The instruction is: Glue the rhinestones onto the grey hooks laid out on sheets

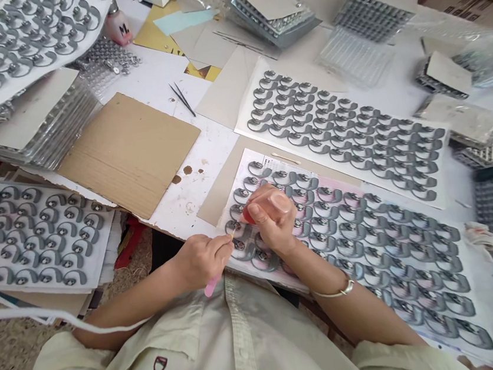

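Note:
My left hand (204, 262) is closed around a thin tool with a pink handle (212, 286); its narrow yellowish tip points right, close to one of the grey curved pieces (239, 226). In my right hand (269, 224) is a small bottle (278, 203) with pinkish contents, tipped with its base up and its mouth end low, toward the left. Both hands are over the near-left corner of a white sheet (247, 156) bearing rows of grey curved pieces with shiny centres. The bottle's mouth is partly hidden by my fingers.
Behind lies a second sheet of grey pieces (244, 111), with a cotton swab (285, 158) between. Brown cardboard (131, 153) and black tweezers (182, 100) lie left. More loaded sheets (33, 233), a bottle marked M (118, 26) and stacked clear trays (271, 13) surround the work.

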The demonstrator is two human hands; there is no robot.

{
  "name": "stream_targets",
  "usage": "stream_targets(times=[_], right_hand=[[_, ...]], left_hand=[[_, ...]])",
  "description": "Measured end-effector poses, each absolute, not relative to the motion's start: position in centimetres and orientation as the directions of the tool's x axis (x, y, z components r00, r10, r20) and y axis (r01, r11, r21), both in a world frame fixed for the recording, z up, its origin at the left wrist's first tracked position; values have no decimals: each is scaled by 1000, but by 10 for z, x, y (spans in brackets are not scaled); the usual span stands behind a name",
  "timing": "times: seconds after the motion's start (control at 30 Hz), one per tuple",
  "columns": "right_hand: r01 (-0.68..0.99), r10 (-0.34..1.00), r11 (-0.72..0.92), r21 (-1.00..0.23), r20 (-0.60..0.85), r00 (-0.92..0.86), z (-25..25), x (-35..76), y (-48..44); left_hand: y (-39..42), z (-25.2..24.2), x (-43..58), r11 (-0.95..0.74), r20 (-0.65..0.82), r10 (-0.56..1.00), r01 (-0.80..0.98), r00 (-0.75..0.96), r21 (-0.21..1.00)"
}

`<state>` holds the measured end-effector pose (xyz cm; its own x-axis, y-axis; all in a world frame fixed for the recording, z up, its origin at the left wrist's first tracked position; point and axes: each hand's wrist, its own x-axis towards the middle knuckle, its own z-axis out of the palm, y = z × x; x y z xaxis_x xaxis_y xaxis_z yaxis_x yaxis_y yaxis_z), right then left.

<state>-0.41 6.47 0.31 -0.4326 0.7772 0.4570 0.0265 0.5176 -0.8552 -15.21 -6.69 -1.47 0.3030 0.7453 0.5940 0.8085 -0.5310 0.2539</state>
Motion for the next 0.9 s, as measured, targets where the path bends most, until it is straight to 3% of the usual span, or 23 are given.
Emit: stream_targets(times=[0.23, 0.9], right_hand=[[-13, 726, 567, -824, 507, -464, 7, -6, 65], [41, 760, 543, -839, 470, -448, 2, -4, 65]], left_hand=[[-67, -14, -153, -532, 596, 742, 810, 306, 247], [-66, -15, -157, -564, 609, 721, 791, 331, 237]])
